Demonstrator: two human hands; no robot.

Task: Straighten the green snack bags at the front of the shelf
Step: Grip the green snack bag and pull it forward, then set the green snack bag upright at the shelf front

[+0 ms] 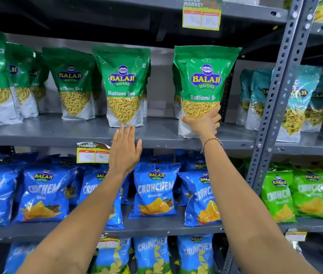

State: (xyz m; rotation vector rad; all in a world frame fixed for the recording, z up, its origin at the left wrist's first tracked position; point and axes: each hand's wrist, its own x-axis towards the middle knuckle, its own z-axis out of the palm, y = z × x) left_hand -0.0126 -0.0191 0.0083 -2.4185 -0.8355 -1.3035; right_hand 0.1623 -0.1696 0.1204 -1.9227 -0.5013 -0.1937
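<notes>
So both forearms come up from the bottom of the frame, stretched out toward the grey shelf [58,133]. Left hand [124,150] is flat and open, fingers together pointing up, thumb splayed out to the right. It's holding nothing; the fingertips sit right at the shelf's front edge, just below the middle green bag [124,86], and I can't tell if they actually touch it. Right hand [203,123], beaded bracelet [211,142] on the wrist, is wrapped around the lower part of the right green bag [205,86], thumb out on the left side, fingers curled round the right edge. That bag stands upright at the very front of the shelf, closer to the camera than the rest, with another green one tucked behind it. The middle bag stands upright too, a bit further back. More green bags [73,84] run off to the left, set deeper in. Blue bags [154,190] fill the shelf below, behind the arms. A yellow price tag [92,153] hangs off the shelf edge just left of the left hand.
</notes>
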